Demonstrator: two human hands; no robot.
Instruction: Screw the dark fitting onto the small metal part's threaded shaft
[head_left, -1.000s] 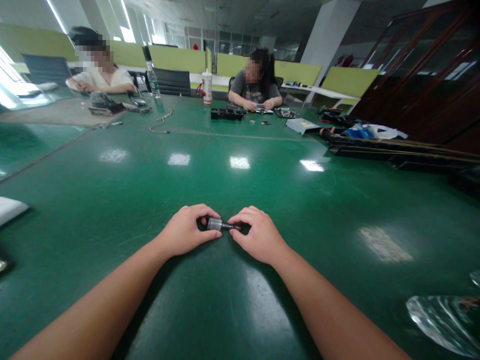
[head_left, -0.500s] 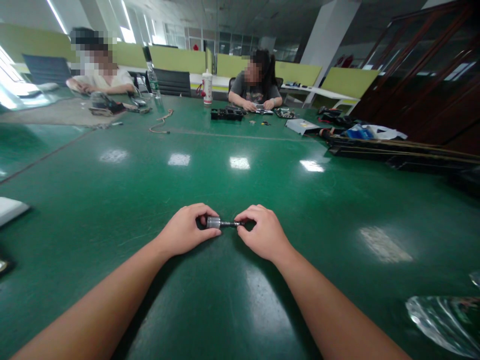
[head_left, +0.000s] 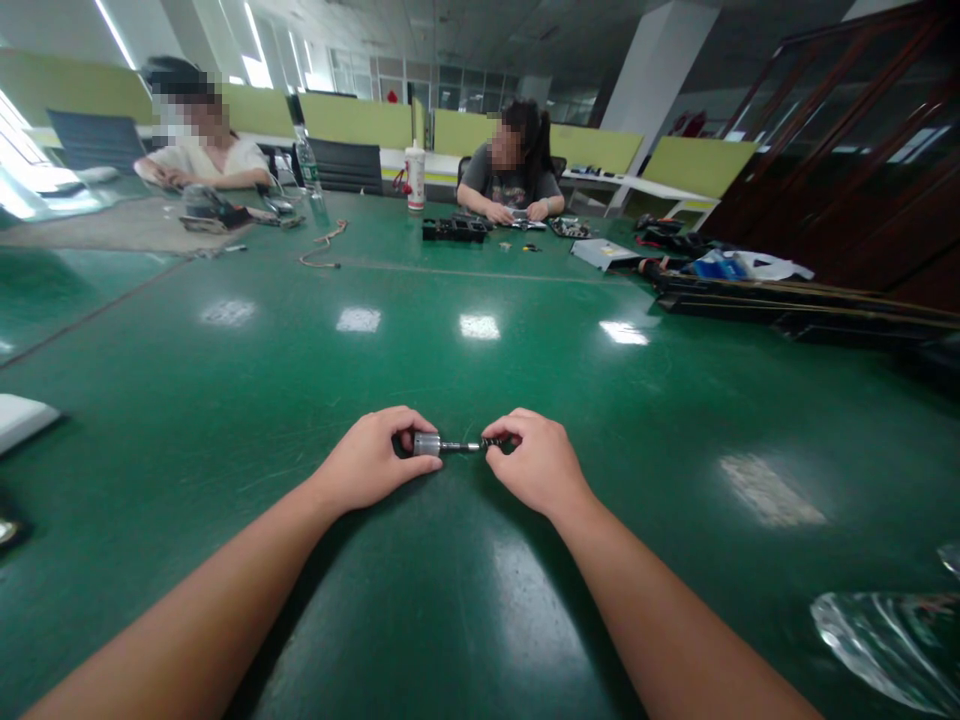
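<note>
Low over the green table (head_left: 420,360), my left hand (head_left: 379,458) grips a metal cylinder (head_left: 427,444) between thumb and fingers. A thin metal shaft (head_left: 459,447) extends from the cylinder toward the right. My right hand (head_left: 534,458) pinches a small dark coiled piece, which looks like a spring (head_left: 491,442), at the shaft's right end. The spring lies in line with the shaft; whether the two touch is too small to tell.
Two people sit across the table. A black part (head_left: 454,230), a white cup (head_left: 415,178), a plastic bottle (head_left: 307,165) and a cord (head_left: 324,245) lie or stand toward the far side. Long dark bars (head_left: 795,305) lie at right, clear plastic (head_left: 892,640) at lower right.
My right hand has moved slightly right with the small coiled piece, and more of the shaft's end now shows. My left hand and the cylinder stay in place.
</note>
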